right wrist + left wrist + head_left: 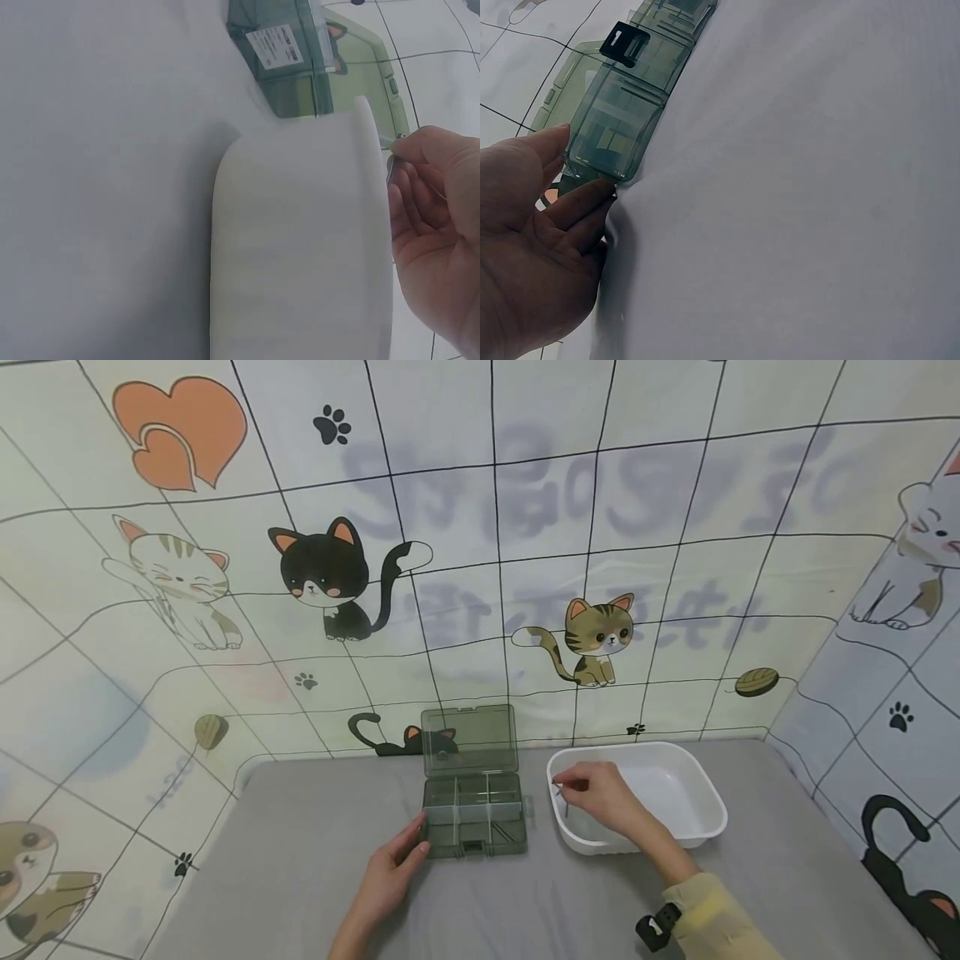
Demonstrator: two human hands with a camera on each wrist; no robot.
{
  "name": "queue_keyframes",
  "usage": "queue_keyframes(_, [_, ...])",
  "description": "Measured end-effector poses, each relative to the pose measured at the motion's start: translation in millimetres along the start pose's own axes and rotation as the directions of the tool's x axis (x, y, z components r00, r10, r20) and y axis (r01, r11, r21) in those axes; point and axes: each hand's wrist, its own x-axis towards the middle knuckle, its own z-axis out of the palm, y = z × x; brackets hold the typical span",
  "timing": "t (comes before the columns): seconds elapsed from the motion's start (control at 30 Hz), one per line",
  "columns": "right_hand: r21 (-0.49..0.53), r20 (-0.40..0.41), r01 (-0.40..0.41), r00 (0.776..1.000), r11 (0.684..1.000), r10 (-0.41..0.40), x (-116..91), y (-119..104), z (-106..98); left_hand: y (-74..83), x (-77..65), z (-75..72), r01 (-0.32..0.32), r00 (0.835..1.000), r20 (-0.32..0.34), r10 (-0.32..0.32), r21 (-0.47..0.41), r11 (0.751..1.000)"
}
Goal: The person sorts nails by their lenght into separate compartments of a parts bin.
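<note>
A dark green see-through compartment box (442,839) stands on the table with its lid (470,741) raised at the back. My left hand (390,868) rests its fingertips against the box's left side; the left wrist view shows thumb and fingers at that end wall. Several thin dark pieces (502,832) lie in the front right compartment. My right hand (603,795) is over the left end of a white plastic tub (708,802). Between thumb and forefinger it pinches a small thin metal piece (390,169), mostly hidden by the fingers, its exact kind unclear.
Pale grey cloth (300,835) covers the table. The tub stands just right of the box, a narrow gap between them. Behind the table hangs a light sheet with printed cats (330,577) and grid lines. A black watch-like band (658,927) is on the right wrist.
</note>
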Motion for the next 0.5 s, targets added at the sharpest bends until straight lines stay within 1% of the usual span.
queue_keyframes(0.13, [0.032, 0.023, 0.007, 1.000, 0.999, -0.007, 1, -6, 4, -0.3, 0.2, -0.6, -0.002, 1.000, 0.003, 0.002, 0.002, 1.000])
queue_keyframes(0.27, [0.058, 0.050, 0.033, 0.998, 0.998, -0.036, 2, -12, 9, 0.2, 0.4, -0.9, -0.007, 1.000, 0.008, 0.007, -0.001, 1.000])
queue_keyframes(0.5, [0.067, 0.079, 0.055, 0.995, 0.996, -0.061, 6, -22, 21, 0.6, 0.1, -1.4, -0.002, 1.000, 0.015, 0.002, 0.002, 1.000])
